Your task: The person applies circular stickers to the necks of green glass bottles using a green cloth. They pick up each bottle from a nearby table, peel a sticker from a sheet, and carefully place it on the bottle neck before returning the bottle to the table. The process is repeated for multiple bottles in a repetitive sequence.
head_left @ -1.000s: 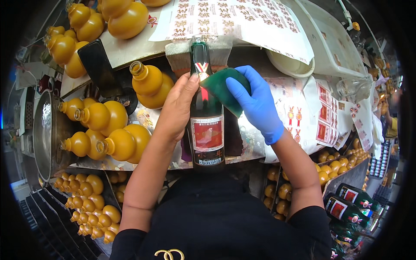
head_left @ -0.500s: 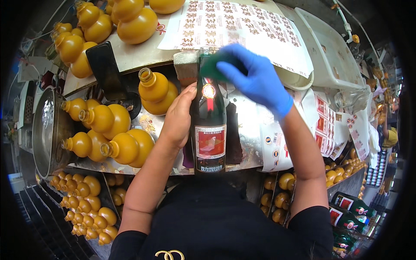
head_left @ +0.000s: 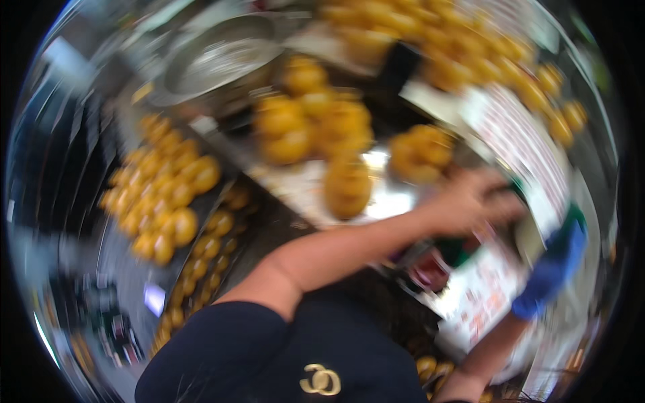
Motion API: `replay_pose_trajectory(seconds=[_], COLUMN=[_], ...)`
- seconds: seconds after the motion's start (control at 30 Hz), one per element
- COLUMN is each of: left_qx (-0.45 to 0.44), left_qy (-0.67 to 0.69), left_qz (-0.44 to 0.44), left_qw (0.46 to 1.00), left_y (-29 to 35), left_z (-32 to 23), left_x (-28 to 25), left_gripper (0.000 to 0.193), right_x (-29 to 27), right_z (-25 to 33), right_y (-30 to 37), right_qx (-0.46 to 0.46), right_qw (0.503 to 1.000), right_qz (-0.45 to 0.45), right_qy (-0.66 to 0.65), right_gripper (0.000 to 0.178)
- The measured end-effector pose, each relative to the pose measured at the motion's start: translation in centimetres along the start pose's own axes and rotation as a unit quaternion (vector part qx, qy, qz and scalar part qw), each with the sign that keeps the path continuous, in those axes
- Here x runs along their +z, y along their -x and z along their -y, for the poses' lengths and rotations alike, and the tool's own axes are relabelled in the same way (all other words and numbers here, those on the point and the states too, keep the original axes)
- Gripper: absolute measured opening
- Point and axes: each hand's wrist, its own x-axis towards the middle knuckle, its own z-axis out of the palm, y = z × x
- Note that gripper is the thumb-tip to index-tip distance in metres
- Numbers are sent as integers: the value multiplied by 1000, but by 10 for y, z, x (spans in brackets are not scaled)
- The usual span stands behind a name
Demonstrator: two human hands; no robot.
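Note:
The picture is badly smeared by motion. A dark green glass bottle point(head_left: 457, 250) with a red label lies on the worktop, partly covered by my left arm. My bare left hand point(head_left: 487, 200) is over the bottle's upper part; its fingers are too blurred to tell whether they grip or just touch. At the right, my blue-gloved right hand point(head_left: 554, 269) is held away from the bottle. A dark green cloth or pad point(head_left: 575, 225) sticks out beyond its closed fingers.
Yellow gourd-shaped bottles point(head_left: 346, 185) stand on the worktop, with more behind and on a shelf at lower left. A round metal pan point(head_left: 222, 60), a black phone point(head_left: 398, 67) and a printed label sheet point(head_left: 517, 134) lie around the work area.
My view has swung left, shifting the bottle and both hands rightward in the picture. My right hand has drawn the green cloth or pad away from the bottle's neck.

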Motion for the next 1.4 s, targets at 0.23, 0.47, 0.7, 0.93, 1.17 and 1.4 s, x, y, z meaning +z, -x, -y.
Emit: replay_pose_trajectory(seconds=[0.23,0.47,0.7,0.93,1.17,1.4], left_qx=[273,96,84,-90,-109,6], left_qy=[-240,-268,-488,-560,-529,-397], left_qz=[-89,-344,-696,-779,-803,-785], left_qw=[927,895,520,267,251,476], left_y=[139,360,595,782,844,891], left_z=[-67,-197,-234,-207,-177,-185], left_x=[-12,-29,-102,-250,-296,-291], left_gripper=[49,46,32,40,40,47], right_x=[11,113,150,146,177,203], right_z=[22,27,201,360,398,403], right_y=[6,51,87,136,147,151], right_qx=[8,-273,-295,116,-29,-244], right_qw=[997,962,951,837,867,877], right_qz=[42,-1,54,308,320,279], right_qy=[-58,4,-79,-437,-380,-305], right_gripper=[56,46,34,27,27,25])
